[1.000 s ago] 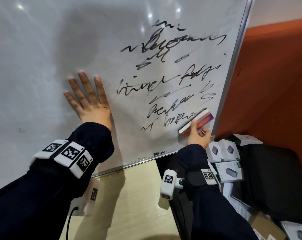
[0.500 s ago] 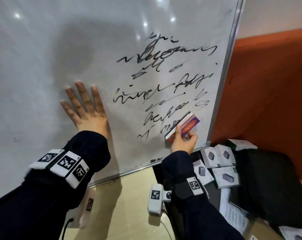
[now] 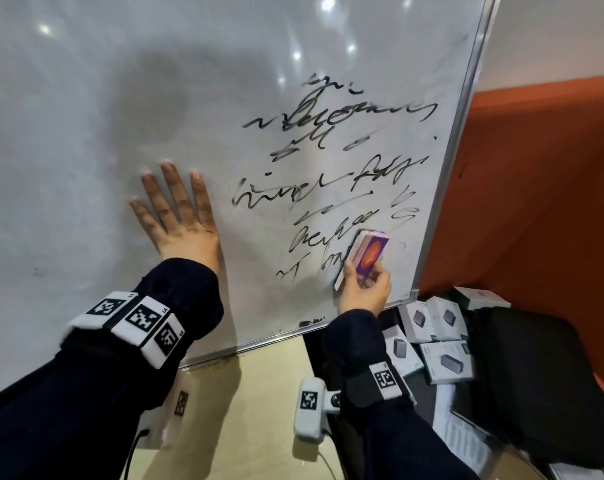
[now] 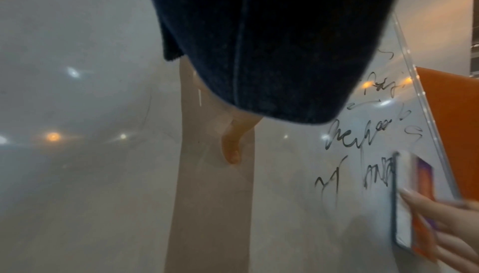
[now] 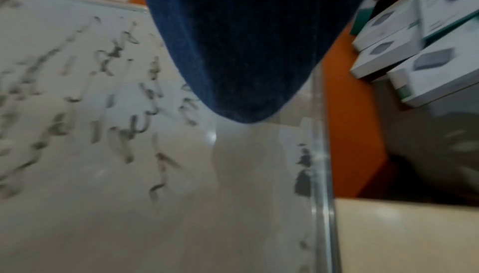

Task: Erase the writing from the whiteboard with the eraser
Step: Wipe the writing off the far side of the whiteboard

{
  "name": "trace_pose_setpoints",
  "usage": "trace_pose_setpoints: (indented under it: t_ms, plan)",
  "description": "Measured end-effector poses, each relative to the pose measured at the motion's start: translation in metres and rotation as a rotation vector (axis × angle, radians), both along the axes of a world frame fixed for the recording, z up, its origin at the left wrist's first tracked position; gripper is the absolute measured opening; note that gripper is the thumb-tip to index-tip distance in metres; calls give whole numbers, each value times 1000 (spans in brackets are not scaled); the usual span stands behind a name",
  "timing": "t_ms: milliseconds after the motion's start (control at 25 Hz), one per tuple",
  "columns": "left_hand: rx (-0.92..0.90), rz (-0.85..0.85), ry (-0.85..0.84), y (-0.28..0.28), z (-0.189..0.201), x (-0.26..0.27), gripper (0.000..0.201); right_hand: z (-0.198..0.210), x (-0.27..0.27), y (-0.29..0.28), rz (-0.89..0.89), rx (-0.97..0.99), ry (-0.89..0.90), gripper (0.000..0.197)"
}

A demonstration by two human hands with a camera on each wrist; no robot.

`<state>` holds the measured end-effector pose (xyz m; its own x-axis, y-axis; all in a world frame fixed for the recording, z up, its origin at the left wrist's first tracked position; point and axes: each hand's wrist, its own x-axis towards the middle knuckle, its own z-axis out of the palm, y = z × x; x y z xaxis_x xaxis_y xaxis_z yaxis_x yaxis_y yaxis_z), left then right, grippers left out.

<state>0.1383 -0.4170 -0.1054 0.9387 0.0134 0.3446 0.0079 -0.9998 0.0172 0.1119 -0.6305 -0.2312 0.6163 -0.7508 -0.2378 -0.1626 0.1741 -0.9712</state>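
A large whiteboard leans upright, with several lines of black scribbled writing on its right half. My right hand grips a purple and orange eraser and presses it on the lowest line of writing near the board's right edge. My left hand lies flat on the board with fingers spread, left of the writing. In the left wrist view the eraser shows blurred at the right over the writing, and the sleeve hides most of my left hand. The right wrist view shows only the sleeve and blurred writing.
The board's metal frame runs down the right side, with an orange wall behind it. Several white product boxes and a black bag lie at the lower right. A pale table top sits under the board.
My right hand has slid the eraser left along the bottom line of writing and turned it more upright. The right end of that line is wiped away. My left hand has stayed flat.
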Motion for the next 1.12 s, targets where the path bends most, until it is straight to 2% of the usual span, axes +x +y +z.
trace_pose_setpoints:
  t_ms: [80,200,360,480,600,680,800,880,1000,1120]
  plan:
    - [18,-12,-7,3,-1,1,104,-13,-8,-10,-26,31,93,49]
    - [29,-2,25,3,0,1,106,-3,-1,-40,-111,63,205,51]
    - [24,7,33,1,-2,1,105,8,6,-33,-20,-9,94,51]
    - [49,-14,18,6,-2,2,107,-6,-6,-33,79,-73,152,52]
    - [39,18,73,5,0,3,105,5,3,-64,-69,-26,218,49]
    - [25,44,90,2,-2,5,102,18,14,-68,-122,30,162,47]
    - [31,23,52,3,-5,5,103,13,6,-34,1,-6,89,51]
    - [45,0,32,6,-5,5,107,-5,-11,-19,69,33,138,54]
    - [44,-2,35,7,-4,4,110,-7,-10,-36,-26,74,245,52]
    - [24,0,28,5,-5,7,106,19,8,-41,-77,66,120,50]
